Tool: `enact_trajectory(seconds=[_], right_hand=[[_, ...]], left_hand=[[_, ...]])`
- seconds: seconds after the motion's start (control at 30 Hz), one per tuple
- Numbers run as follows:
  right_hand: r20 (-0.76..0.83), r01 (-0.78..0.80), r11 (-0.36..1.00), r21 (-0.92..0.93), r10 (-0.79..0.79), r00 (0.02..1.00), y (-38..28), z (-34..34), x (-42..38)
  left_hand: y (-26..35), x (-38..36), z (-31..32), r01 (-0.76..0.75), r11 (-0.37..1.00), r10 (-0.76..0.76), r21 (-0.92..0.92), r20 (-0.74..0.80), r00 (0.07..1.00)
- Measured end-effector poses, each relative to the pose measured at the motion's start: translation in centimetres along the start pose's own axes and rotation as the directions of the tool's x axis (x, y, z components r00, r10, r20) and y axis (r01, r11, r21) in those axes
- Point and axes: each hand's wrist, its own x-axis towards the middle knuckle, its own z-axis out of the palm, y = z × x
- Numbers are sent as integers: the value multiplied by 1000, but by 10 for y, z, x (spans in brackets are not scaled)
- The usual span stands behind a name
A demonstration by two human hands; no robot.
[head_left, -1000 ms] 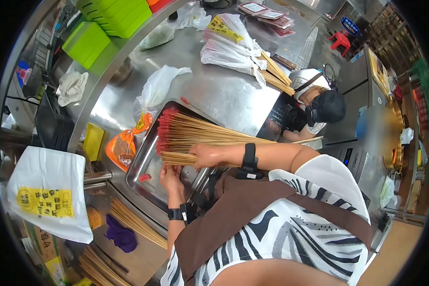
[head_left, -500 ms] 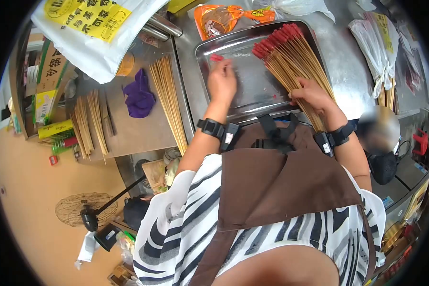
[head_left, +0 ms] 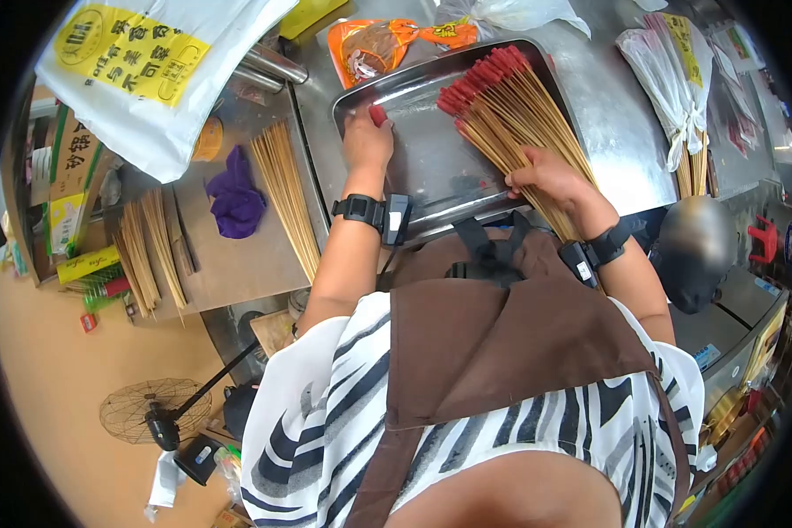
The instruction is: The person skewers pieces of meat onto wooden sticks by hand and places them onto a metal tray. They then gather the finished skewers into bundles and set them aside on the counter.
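A thick fan of thin bamboo skewers (head_left: 521, 121) with small red, meat-like pieces on the far ends lies over the right side of a metal tray (head_left: 431, 224). My right hand (head_left: 550, 179) is closed around the lower part of this bundle, thumb on top. At the tray's left side my left hand (head_left: 367, 145) has its fingers curled, and a small red piece (head_left: 377, 115) shows between thumb and fingers. The fingertips of that hand are partly hidden. Small red scraps and liquid lie on the tray's bottom.
Bare skewers (head_left: 287, 194) and a purple cloth (head_left: 235, 195) lie left of the tray. Behind it are an orange food packet (head_left: 370, 53) and a white bag (head_left: 163, 79). Bagged skewers (head_left: 673, 97) lie to the right. A person (head_left: 695, 251) is at the right.
My left hand has moved toward the tray's upper-left corner and closed on the red piece. My right hand keeps its hold on the skewers. The whole view has shifted slightly.
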Motion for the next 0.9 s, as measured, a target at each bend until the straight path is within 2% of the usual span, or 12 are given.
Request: enact_trajectory(seconds=[0.07,0.13,0.17,0.23,0.33,0.47,0.53,0.67,0.73,0.9], right_hand=[[4,-6,1000,25,6,1000,4,-3,2],[6,-19,999,45,19,1000,5,-4,4],[7,-22,999,46,22,1000,5,-5,5],[33,-12,999,50,11,999,7,-7,6],[15,-5,999,42,4,1000,1,-4,1],[10,-7,999,40,7,1000,1,-3,0],[23,-1,1000,15,1,1000,1,-4,1],[27,1,1000,12,-1,1000,0,-4,1],[17,12,1000,6,-12,1000,0,-3,0],[24,1,1000,25,-1,1000,-2,-3,-1]], left_hand=[[-2,-3,-1,-47,998,48,-35,23,999],[-9,-6,2,-206,979,206,-2,-45,978],[-11,-6,3,-204,979,204,-1,-43,978],[-13,-3,3,-245,967,249,-68,56,967],[-8,-7,-1,-171,984,176,-54,112,978],[-4,-10,1,-161,986,165,-47,91,982],[-5,-7,5,-73,995,82,-66,157,984],[-1,-11,0,-143,986,154,-84,150,977],[0,-16,-1,-207,975,213,-82,59,975],[-6,-16,5,-208,974,211,-87,28,977]])
